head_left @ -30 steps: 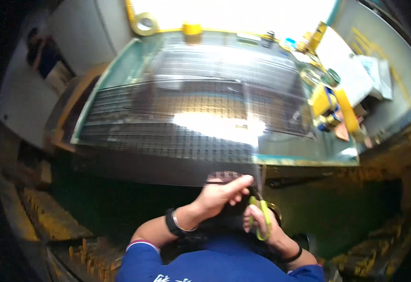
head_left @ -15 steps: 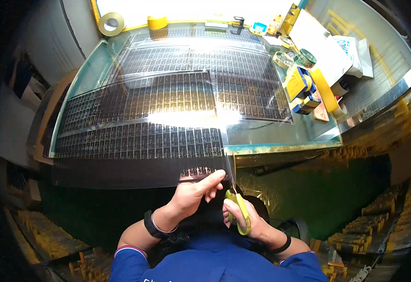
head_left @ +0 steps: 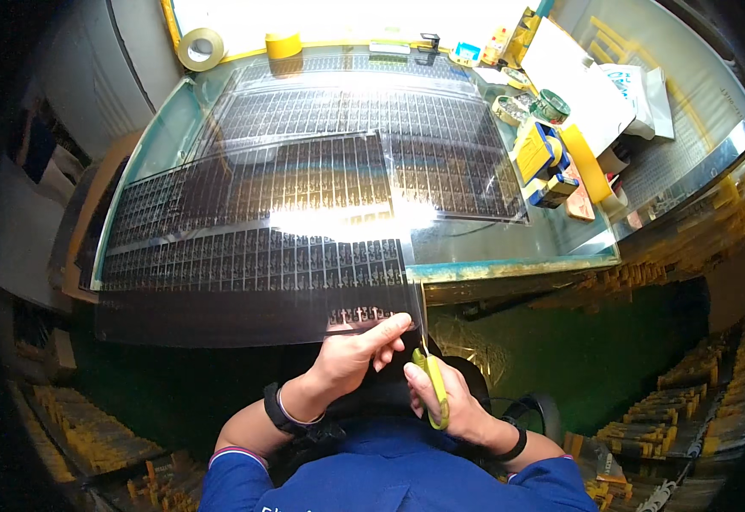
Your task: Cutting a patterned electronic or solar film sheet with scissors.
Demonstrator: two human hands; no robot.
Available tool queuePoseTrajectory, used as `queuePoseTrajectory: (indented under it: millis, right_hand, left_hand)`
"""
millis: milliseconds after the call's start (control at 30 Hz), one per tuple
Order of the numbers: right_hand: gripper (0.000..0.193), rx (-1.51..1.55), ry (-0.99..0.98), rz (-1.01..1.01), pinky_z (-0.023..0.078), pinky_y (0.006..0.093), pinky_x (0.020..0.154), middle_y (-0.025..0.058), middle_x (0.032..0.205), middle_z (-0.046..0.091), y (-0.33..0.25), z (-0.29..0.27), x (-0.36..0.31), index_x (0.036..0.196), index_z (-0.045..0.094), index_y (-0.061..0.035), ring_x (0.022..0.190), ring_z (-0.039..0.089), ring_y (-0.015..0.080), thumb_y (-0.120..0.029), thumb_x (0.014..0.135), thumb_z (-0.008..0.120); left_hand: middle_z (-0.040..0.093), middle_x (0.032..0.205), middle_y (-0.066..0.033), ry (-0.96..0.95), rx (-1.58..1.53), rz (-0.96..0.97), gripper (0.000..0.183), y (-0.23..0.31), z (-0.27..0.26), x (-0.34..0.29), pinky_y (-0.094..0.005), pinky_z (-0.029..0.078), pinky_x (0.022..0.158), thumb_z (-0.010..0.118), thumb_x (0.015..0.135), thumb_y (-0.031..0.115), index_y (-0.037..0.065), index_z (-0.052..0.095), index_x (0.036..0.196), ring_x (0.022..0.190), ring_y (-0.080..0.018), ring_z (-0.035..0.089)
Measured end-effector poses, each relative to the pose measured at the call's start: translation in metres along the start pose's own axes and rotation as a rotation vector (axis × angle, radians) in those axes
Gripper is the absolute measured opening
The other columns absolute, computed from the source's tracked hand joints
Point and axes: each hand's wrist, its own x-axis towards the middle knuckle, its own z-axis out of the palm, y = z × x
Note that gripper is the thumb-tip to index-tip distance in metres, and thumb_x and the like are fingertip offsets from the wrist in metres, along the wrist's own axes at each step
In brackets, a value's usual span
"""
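My left hand [head_left: 357,350] pinches the near right corner of a dark film sheet [head_left: 219,317], thumb on top. Rows of small repeated figures cover the sheet, which reaches from the glass table over its near edge. Yellow-green scissors [head_left: 431,388] are gripped in my right hand [head_left: 451,401], just right of the left hand. Their blades point away from me, along the sheet's right edge, and look nearly closed. Whether the blades touch the film I cannot tell. Beneath it, another patterned film sheet [head_left: 458,158] lies flat on the glass table [head_left: 551,266].
Tape rolls [head_left: 201,49] and a yellow roll [head_left: 284,45] stand along the back edge. At the right are a blue-and-yellow tape dispenser [head_left: 543,158], a green tape roll [head_left: 551,106] and a white bag [head_left: 632,98]. A bright light panel [head_left: 347,17] stands behind the table.
The scissors' handles have closed together and the blades turned slightly more upright beside the sheet's edge. My left hand has barely moved, still pinching the corner.
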Motion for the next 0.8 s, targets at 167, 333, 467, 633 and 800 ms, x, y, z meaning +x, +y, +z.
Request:
queuePoseTrajectory:
  millis: [167, 333, 467, 633, 800]
  right_hand:
    - [0.036, -0.039, 0.038, 0.004, 0.038, 0.0248, 0.043, 0.0021, 0.053, 0.046, -0.007, -0.002, -0.004, 0.073, 0.044, -0.0045, 0.046, 0.047, 0.0093, -0.036, 0.089, 0.046]
    - [0.037, -0.088, 0.049, 0.026, 0.039, 0.0242, 0.042, 0.0013, 0.053, 0.046, -0.011, -0.006, -0.004, 0.071, 0.045, -0.0047, 0.045, 0.047, 0.009, -0.037, 0.089, 0.047]
    - [0.033, -0.074, 0.07, 0.095, 0.039, 0.0238, 0.041, 0.0004, 0.055, 0.046, -0.015, 0.002, 0.001, 0.073, 0.046, -0.0056, 0.045, 0.047, 0.0085, -0.035, 0.087, 0.05]
    - [0.02, -0.008, 0.158, 0.046, 0.036, 0.0231, 0.041, -0.0019, 0.055, 0.044, -0.013, 0.0, -0.008, 0.079, 0.05, -0.0055, 0.046, 0.045, 0.0064, -0.024, 0.087, 0.05]
    - [0.023, -0.137, 0.113, -0.147, 0.03, 0.0181, 0.046, -0.0027, 0.074, 0.05, -0.01, 0.001, -0.008, 0.097, 0.055, -0.0047, 0.055, 0.039, 0.0022, -0.025, 0.091, 0.045]
  left_hand:
    - [0.057, 0.064, 0.0003, -0.008, 0.014, -0.024, 0.015, 0.0, 0.001, 0.0, -0.0165, 0.036, 0.042, 0.062, 0.081, 0.021, 0.006, 0.063, 0.084, 0.05, -0.0044, 0.048]
    - [0.056, 0.064, 0.0007, -0.015, 0.0, -0.086, 0.016, -0.001, 0.002, 0.003, -0.0176, 0.035, 0.042, 0.063, 0.081, 0.022, 0.006, 0.063, 0.083, 0.05, -0.0044, 0.048]
    - [0.056, 0.065, -0.0008, 0.071, 0.03, -0.165, 0.025, 0.005, -0.006, -0.002, -0.0192, 0.035, 0.046, 0.066, 0.077, 0.029, 0.005, 0.064, 0.085, 0.052, -0.0057, 0.046]
    - [0.057, 0.066, -0.0005, -0.008, 0.048, -0.134, 0.03, 0.001, 0.008, -0.005, -0.0178, 0.033, 0.044, 0.068, 0.074, 0.037, 0.008, 0.062, 0.074, 0.053, -0.0048, 0.045]
    - [0.052, 0.057, 0.0032, -0.154, 0.017, -0.062, 0.035, -0.009, 0.002, -0.005, -0.0194, 0.032, 0.042, 0.062, 0.079, 0.04, 0.007, 0.062, 0.066, 0.049, -0.0054, 0.044]
